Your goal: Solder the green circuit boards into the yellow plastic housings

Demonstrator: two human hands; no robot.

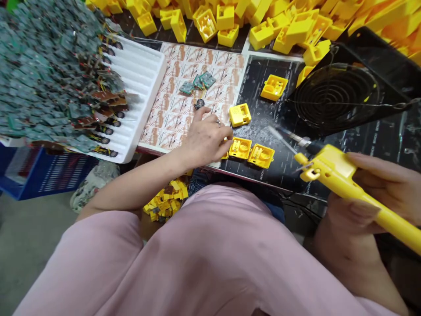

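Note:
My left hand (208,136) bends over the near edge of the bench, thumb and forefinger at a yellow plastic housing (225,156) that is mostly hidden under them. Its outer finger stretches towards a small round black speaker (199,104) wired to green circuit boards (199,82). Two more open yellow housings, a middle one (240,148) and a right one (261,156), continue the row. My right hand (378,188) is closed round a yellow soldering gun (338,169), its tip pointing up and left above the black bench mat. One housing (240,115) lies grille side up beyond the row.
A white foam tray (144,74) at the left bears a heap of wired circuit boards (49,66). Yellow housings (226,17) pile along the back. A black fan (335,96) stands at the right. Below are a blue crate (55,171) and more yellow parts (167,199).

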